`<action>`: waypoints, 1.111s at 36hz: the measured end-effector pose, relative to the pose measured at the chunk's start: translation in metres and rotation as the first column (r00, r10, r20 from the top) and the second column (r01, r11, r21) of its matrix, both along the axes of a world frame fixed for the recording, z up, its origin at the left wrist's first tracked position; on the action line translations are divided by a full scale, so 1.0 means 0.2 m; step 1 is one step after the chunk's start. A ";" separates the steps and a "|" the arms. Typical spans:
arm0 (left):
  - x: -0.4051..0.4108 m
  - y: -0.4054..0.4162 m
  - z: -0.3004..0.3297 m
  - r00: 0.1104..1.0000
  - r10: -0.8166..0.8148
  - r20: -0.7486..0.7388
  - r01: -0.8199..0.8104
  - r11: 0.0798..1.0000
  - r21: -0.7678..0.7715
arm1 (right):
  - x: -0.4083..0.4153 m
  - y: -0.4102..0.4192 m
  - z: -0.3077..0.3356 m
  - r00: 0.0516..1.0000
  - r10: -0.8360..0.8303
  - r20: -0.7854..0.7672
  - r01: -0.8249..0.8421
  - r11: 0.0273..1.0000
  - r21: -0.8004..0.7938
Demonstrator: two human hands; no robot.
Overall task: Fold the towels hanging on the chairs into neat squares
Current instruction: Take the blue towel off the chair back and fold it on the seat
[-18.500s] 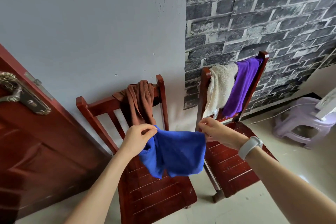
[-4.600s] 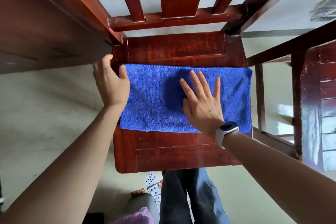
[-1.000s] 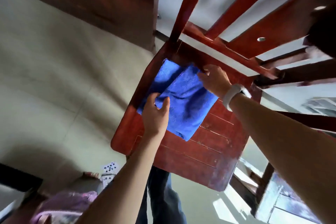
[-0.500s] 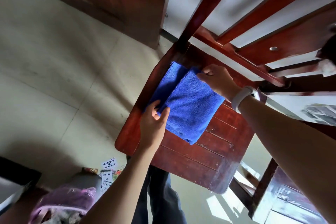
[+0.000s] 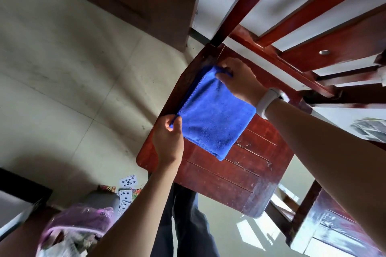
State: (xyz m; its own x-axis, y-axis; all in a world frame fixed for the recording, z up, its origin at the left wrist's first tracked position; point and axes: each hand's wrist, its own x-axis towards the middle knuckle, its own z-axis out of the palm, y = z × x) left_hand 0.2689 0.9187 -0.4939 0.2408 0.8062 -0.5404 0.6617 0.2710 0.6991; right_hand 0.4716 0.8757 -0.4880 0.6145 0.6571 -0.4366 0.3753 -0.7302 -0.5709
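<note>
— What are the fingers doing?

— The left hand (image 5: 168, 142) has its thumb and fingers (image 5: 177, 123) closed in a pinch on the near left corner of a blue towel (image 5: 215, 119). The right hand (image 5: 240, 81) has its fingers (image 5: 223, 76) curled over the far left corner, pinching the cloth there.

— How are the hands and arms set?

— The left hand is seen from the back, wrist straight, forearm rising from the bottom of the view. The right forearm comes in from the right edge, slanting across the chair, with a white wristband (image 5: 267, 101) at the wrist. That hand lies partly over the towel's far edge.

— And where is the towel itself?

— It is folded into a rough square and lies flat on the seat of a red-brown wooden chair (image 5: 240, 177), toward the seat's left side and back. Its stitched edges run along the left, between the two hands.

— Anything else around?

— Playing cards (image 5: 127, 181) lie on the pale tiled floor (image 5: 62, 69) beside the person's dark trouser legs (image 5: 186, 225), and a purple bag (image 5: 79, 221) sits low left.
</note>
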 end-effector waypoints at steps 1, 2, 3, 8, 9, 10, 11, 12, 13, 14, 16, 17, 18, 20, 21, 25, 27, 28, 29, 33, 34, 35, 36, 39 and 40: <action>0.00 0.01 -0.01 1.000 -0.001 -0.018 0.001 1.000 0.017 | -0.01 0.02 -0.02 1.000 -0.002 0.011 0.002 1.000 -0.018; 0.00 0.01 -0.02 0.999 -0.004 -0.036 0.005 0.999 0.036 | -0.01 0.03 -0.03 1.000 -0.007 0.022 0.008 0.999 -0.036; 0.00 0.01 -0.02 0.999 -0.008 -0.053 0.011 0.998 0.055 | -0.02 0.04 -0.05 0.999 -0.014 0.029 0.015 0.999 -0.052; 0.00 0.02 -0.04 0.991 -0.064 -0.114 0.080 0.987 0.137 | -0.05 0.06 -0.08 0.995 -0.056 0.080 0.065 0.992 -0.108; 0.00 0.02 -0.04 0.989 -0.076 -0.124 0.093 0.985 0.143 | -0.05 0.06 -0.07 0.993 -0.073 0.091 0.083 0.990 -0.112; 0.00 0.02 -0.04 0.987 -0.085 -0.137 0.105 0.984 0.146 | -0.05 0.06 -0.07 0.990 -0.102 0.097 0.112 0.988 -0.105; 0.00 0.03 -0.03 0.984 -0.096 -0.150 0.119 0.982 0.150 | -0.06 0.06 -0.05 0.985 -0.136 0.102 0.145 0.986 -0.086; 0.01 0.03 -0.03 0.981 -0.115 -0.158 0.140 0.977 0.160 | -0.07 0.05 -0.04 0.979 -0.162 0.120 0.170 0.984 -0.056; 0.01 0.04 -0.03 0.974 -0.146 -0.174 0.177 0.967 0.182 | -0.09 0.04 -0.01 0.972 -0.172 0.162 0.178 0.984 -0.020; 0.01 0.04 -0.02 0.960 -0.193 -0.205 0.236 0.948 0.213 | -0.11 0.02 0.02 0.959 -0.171 0.227 0.171 0.985 0.020; 0.02 0.05 -0.02 0.911 -0.299 -0.284 0.375 0.887 0.269 | -0.20 -0.05 0.08 0.908 -0.147 0.392 0.127 0.989 0.077; 0.02 0.06 -0.01 0.884 -0.353 -0.306 0.440 0.849 0.293 | -0.25 -0.10 0.09 0.878 -0.122 0.463 0.097 0.992 0.077; 0.04 0.07 -0.02 0.851 -0.418 -0.318 0.511 0.801 0.313 | -0.31 -0.14 0.10 0.853 -0.088 0.514 0.066 0.996 0.061; 0.06 0.08 -0.03 0.767 -0.551 -0.330 0.640 0.694 0.329 | -0.43 -0.22 0.07 0.839 -0.008 0.543 0.014 1.000 -0.007; 0.08 0.09 -0.05 0.729 -0.601 -0.329 0.684 0.652 0.326 | -0.48 -0.24 0.04 0.845 0.025 0.535 0.003 0.999 -0.051; 0.10 0.14 -0.10 0.674 -0.651 -0.350 0.739 0.593 0.321 | -0.62 -0.26 -0.08 0.864 0.140 0.483 -0.015 0.967 -0.254; 0.09 0.15 -0.11 0.647 -0.660 -0.382 0.762 0.560 0.325 | -0.64 -0.27 -0.14 0.877 0.153 0.455 -0.010 0.953 -0.301; 0.09 0.15 -0.12 0.632 -0.663 -0.401 0.775 0.543 0.324 | -0.64 -0.27 -0.16 0.883 0.152 0.444 -0.008 0.951 -0.309; 0.09 0.15 -0.12 0.619 -0.666 -0.417 0.785 0.529 0.321 | -0.64 -0.27 -0.17 0.888 0.152 0.434 -0.010 0.950 -0.312; 0.09 0.15 -0.11 0.601 -0.667 -0.440 0.798 0.524 0.296 | -0.63 -0.29 -0.15 0.902 0.116 0.416 -0.023 0.975 -0.222; 0.09 0.15 -0.11 0.607 -0.667 -0.432 0.793 0.540 0.282 | -0.63 -0.31 -0.13 0.907 0.066 0.416 -0.001 0.988 -0.155; 0.08 0.16 -0.11 0.620 -0.665 -0.416 0.782 0.563 0.267 | -0.64 -0.34 -0.11 0.912 -0.013 0.410 0.054 0.995 -0.088; 0.08 0.16 -0.10 0.636 -0.662 -0.397 0.769 0.589 0.250 | -0.66 -0.37 -0.09 0.913 -0.120 0.389 0.145 0.989 -0.037; 0.05 0.17 -0.09 0.661 -0.664 -0.350 0.747 0.630 0.215 | -0.72 -0.48 -0.03 0.846 -0.500 0.187 0.509 0.861 -0.001; 0.05 0.16 -0.09 0.664 -0.665 -0.342 0.743 0.636 0.208 | -0.74 -0.50 -0.02 0.794 -0.600 0.097 0.605 0.796 -0.031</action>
State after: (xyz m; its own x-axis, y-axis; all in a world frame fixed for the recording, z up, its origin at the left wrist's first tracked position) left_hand 0.2781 0.9513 -0.5109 0.7165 0.5645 -0.4098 0.6962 -0.5421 0.4705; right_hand 0.3243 0.7757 -0.4921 0.9111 0.1178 -0.3949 -0.1102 -0.8538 -0.5088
